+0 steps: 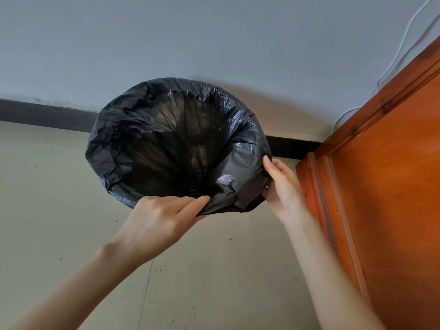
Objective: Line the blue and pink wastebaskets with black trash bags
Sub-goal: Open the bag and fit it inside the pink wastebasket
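A black trash bag is seen spread wide open, its mouth turned up toward the camera and its long axis running down into a wastebasket that is fully hidden (its colour cannot be told). The bag stands against the grey wall, just left of the orange wooden door. The bag's near edge is pinched by the left hand, fingers closed on the film. Its door-side edge is gripped by the right hand, thumb on top. A beige floor lies beneath.
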`<state>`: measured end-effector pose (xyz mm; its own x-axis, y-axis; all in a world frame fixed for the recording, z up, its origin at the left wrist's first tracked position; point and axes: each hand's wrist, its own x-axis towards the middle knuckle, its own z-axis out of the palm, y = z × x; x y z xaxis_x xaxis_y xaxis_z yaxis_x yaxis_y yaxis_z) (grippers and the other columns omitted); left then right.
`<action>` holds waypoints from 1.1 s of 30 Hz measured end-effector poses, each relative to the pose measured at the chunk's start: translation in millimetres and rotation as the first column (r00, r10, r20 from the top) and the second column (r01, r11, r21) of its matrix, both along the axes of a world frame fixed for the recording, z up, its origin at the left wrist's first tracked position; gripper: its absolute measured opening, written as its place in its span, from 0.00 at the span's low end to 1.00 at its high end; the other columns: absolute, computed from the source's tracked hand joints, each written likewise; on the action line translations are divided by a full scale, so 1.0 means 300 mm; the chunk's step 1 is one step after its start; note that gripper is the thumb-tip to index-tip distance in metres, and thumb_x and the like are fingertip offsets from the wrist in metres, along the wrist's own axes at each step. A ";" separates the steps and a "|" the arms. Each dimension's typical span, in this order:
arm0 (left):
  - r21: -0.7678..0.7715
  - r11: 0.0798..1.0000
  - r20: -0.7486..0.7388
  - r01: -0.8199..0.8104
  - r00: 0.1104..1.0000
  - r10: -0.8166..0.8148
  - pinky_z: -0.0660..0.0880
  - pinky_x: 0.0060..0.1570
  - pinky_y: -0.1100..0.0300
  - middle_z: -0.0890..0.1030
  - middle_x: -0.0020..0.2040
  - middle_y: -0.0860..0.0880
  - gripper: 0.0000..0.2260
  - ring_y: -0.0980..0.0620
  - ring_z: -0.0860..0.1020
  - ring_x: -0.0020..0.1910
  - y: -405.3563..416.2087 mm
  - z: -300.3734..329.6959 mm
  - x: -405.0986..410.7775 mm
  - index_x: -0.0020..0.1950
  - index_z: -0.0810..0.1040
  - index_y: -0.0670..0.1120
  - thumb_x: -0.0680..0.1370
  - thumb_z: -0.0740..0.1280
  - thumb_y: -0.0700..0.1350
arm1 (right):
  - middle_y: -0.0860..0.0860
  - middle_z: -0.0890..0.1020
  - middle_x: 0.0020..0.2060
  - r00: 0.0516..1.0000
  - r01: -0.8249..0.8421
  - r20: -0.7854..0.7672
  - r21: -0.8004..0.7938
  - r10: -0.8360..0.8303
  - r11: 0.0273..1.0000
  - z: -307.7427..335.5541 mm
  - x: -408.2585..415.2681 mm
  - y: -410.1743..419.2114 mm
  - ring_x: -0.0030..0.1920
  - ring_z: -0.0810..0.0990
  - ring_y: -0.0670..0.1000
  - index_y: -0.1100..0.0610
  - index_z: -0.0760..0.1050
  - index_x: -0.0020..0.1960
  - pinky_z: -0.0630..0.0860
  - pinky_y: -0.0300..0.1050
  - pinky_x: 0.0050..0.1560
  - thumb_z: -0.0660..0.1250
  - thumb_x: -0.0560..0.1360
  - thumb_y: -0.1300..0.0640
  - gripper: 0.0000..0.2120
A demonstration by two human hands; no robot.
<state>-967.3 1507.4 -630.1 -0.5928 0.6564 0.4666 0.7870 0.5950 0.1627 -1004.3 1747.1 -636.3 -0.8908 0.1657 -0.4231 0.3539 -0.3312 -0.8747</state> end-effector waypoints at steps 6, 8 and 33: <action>-0.030 0.999 0.054 -0.020 0.998 0.021 0.72 0.20 0.58 0.82 0.35 0.48 0.13 0.50 0.79 0.29 0.009 0.007 0.005 0.56 0.76 0.41 0.80 0.58 0.48 | 0.49 0.80 0.38 0.988 -0.034 0.150 0.065 0.024 0.997 -0.074 0.012 0.000 0.43 0.77 0.49 0.53 0.76 0.39 0.71 0.43 0.46 0.63 0.77 0.58 0.08; -0.044 0.999 0.073 -0.025 0.997 0.028 0.74 0.22 0.58 0.82 0.38 0.48 0.15 0.50 0.80 0.32 0.005 0.018 0.009 0.56 0.77 0.41 0.80 0.58 0.50 | 0.51 0.80 0.43 0.983 -0.064 0.179 0.148 0.037 0.987 -0.073 0.006 -0.004 0.47 0.78 0.50 0.53 0.76 0.45 0.73 0.45 0.51 0.63 0.77 0.58 0.04; 0.101 0.676 0.820 -0.730 0.446 0.359 0.65 0.57 0.56 0.66 0.70 0.49 0.30 0.47 0.69 0.63 -0.298 0.031 -0.358 0.75 0.48 0.55 0.77 0.54 0.35 | 0.53 0.43 0.77 0.837 -0.236 0.250 0.967 0.487 -0.091 0.118 -0.163 -0.105 0.76 0.40 0.52 0.60 0.43 0.76 0.47 0.47 0.74 0.50 0.81 0.45 0.31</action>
